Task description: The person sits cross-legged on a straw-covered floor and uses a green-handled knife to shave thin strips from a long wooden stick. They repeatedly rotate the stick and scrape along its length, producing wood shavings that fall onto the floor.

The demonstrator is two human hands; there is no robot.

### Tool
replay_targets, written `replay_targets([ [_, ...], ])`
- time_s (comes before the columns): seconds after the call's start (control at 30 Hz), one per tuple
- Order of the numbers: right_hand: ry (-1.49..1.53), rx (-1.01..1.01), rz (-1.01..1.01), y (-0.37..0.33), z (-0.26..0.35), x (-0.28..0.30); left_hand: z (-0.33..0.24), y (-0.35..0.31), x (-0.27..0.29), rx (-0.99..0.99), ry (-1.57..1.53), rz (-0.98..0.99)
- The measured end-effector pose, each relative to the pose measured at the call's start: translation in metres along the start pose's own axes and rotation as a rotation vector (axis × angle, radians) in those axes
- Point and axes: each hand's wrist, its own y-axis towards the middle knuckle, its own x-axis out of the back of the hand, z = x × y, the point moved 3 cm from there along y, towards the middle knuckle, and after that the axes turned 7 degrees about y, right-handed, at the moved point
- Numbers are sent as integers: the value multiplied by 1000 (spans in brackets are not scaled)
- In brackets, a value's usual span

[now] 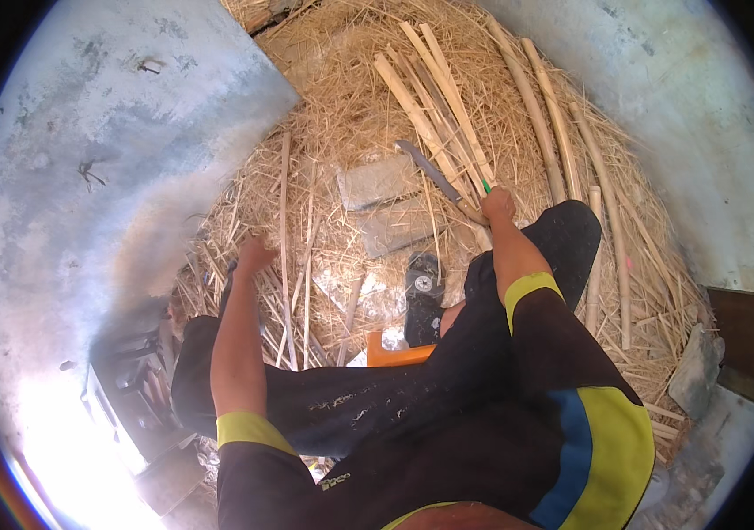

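My right hand (498, 205) is closed at the near end of a bundle of split wood strips (434, 110). A small green piece (486, 186) shows at its fingertips; what the fist holds is mostly hidden. Just left of it lies a billhook (430, 168) with a curved dark blade, its wooden handle (471, 212) running toward the hand. On the left side, my left hand (256, 254) is closed low over straw and thin sticks. Something dark (232, 265) shows beside its fingers, too small to name.
Straw and shavings (324, 115) cover the floor around stone blocks (390, 185). Long round poles (562, 132) lie to the right, and thin sticks (285, 221) to the left. An orange object (394, 353) is by my sandalled foot (424, 305). Pale walls (112, 132) stand on both sides.
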Motion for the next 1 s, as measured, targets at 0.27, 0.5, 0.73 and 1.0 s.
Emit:
replay_targets([
  [0.27, -267, 174, -345, 28, 41, 134, -30, -26, 36, -84, 115, 61],
  [0.5, -367, 275, -913, 37, 46, 354, -34, -40, 92, -103, 46, 17],
  [0.73, -111, 473, -800, -85, 55, 417, -92, -113, 220, -149, -110, -47],
  [1.0, 516, 872, -214, -187, 129, 265, -136, -187, 359, -752, -1238, -506],
])
